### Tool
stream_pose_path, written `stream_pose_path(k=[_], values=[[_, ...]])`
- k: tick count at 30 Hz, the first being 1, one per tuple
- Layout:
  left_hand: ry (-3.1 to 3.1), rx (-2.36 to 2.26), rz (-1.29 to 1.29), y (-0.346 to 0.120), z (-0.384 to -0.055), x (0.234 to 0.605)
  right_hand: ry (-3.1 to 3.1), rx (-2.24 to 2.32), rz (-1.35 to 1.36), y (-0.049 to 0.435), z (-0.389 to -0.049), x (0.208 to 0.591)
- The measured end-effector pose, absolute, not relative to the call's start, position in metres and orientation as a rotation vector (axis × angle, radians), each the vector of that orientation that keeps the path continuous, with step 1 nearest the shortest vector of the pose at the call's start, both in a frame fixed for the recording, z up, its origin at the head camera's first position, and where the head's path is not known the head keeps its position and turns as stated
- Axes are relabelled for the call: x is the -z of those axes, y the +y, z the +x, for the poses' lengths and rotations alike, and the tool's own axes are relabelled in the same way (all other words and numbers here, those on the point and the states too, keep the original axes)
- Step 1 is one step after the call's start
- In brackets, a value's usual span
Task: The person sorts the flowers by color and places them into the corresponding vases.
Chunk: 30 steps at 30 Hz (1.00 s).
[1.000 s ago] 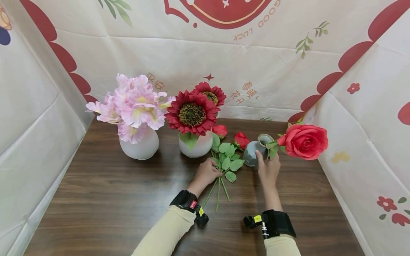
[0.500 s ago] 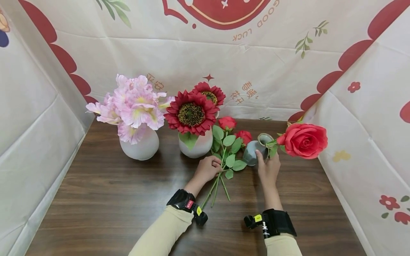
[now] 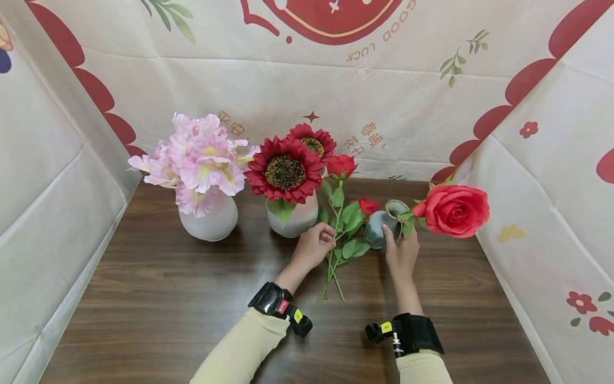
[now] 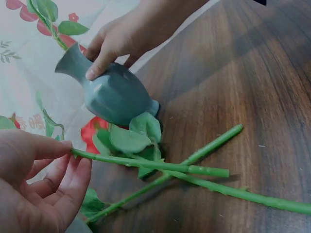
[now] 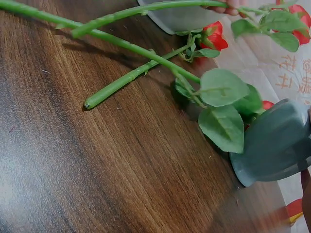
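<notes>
My left hand [image 3: 314, 246] pinches the green stem [image 4: 141, 161] of a red rose [image 3: 341, 166] between thumb and fingers, lifted over the wooden table. Other rose stems [image 5: 116, 89] lie crossed beneath it, with leaves and a second red bloom [image 3: 368, 206] beside the vase. My right hand [image 3: 404, 256] grips a small blue-grey vase [image 4: 116, 94] round its body and tilts it, mouth up and to the right in the head view. From its mouth a large red rose [image 3: 453, 211] leans out to the right. In the right wrist view that hand is mostly cut off at the edge.
A white vase [image 3: 209, 220] of pink flowers [image 3: 206, 160] stands at the left. Another pale vase [image 3: 302, 216] with dark red sunflowers [image 3: 285, 172] stands just behind my left hand. Printed cloth [image 3: 268, 85] hangs behind and at both sides of the table [image 3: 182, 298].
The left hand has moved slightly up and away, drawing one rose upward from the others; its bloom now sits higher, beside the sunflowers. The right hand and vase have stayed put.
</notes>
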State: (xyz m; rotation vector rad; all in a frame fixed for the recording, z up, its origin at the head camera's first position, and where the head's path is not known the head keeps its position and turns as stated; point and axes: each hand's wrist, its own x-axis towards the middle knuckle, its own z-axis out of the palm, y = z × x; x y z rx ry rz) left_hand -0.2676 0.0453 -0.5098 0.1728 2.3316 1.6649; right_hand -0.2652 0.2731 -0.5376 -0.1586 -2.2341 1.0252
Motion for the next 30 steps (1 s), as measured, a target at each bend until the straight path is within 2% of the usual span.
stream_pose_path(k=[30], values=[[2.504,-1.733,0.470,0.066,-0.280,0.445,-2.251,-1.060,-0.202,0.272,-0.265,0.538]])
